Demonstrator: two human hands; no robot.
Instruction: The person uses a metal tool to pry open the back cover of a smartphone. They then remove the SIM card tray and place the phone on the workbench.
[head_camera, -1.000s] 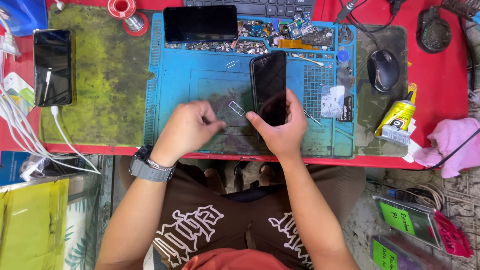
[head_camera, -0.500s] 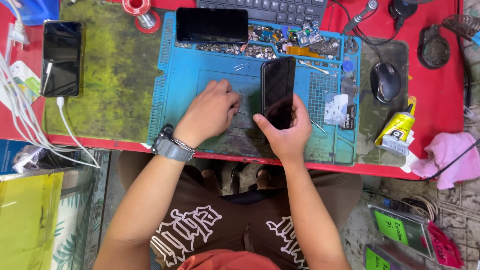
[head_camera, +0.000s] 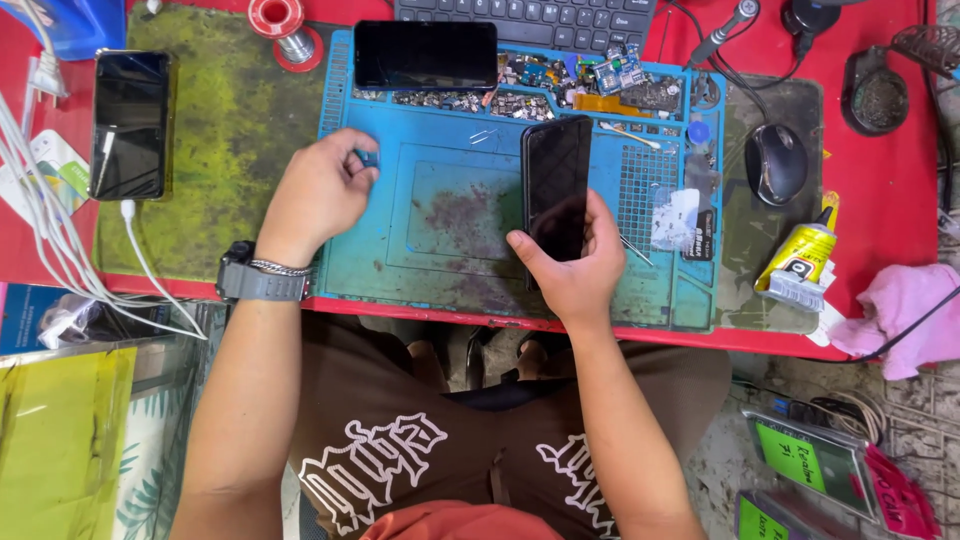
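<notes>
Head view, right hand (head_camera: 580, 270) fingers wrapped around lower end of black phone (head_camera: 556, 185) standing on blue mat (head_camera: 440, 260), left hand (head_camera: 318, 195) curled, pinching small blue piece (head_camera: 368, 158) at mat's left edge, 2 more phones (head_camera: 425, 54) nearby

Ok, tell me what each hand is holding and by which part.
Right hand holds the black rectangular smartphone by its lower end. Left hand pinches a small blue object at the fingertips; which part, I cannot tell.
</notes>
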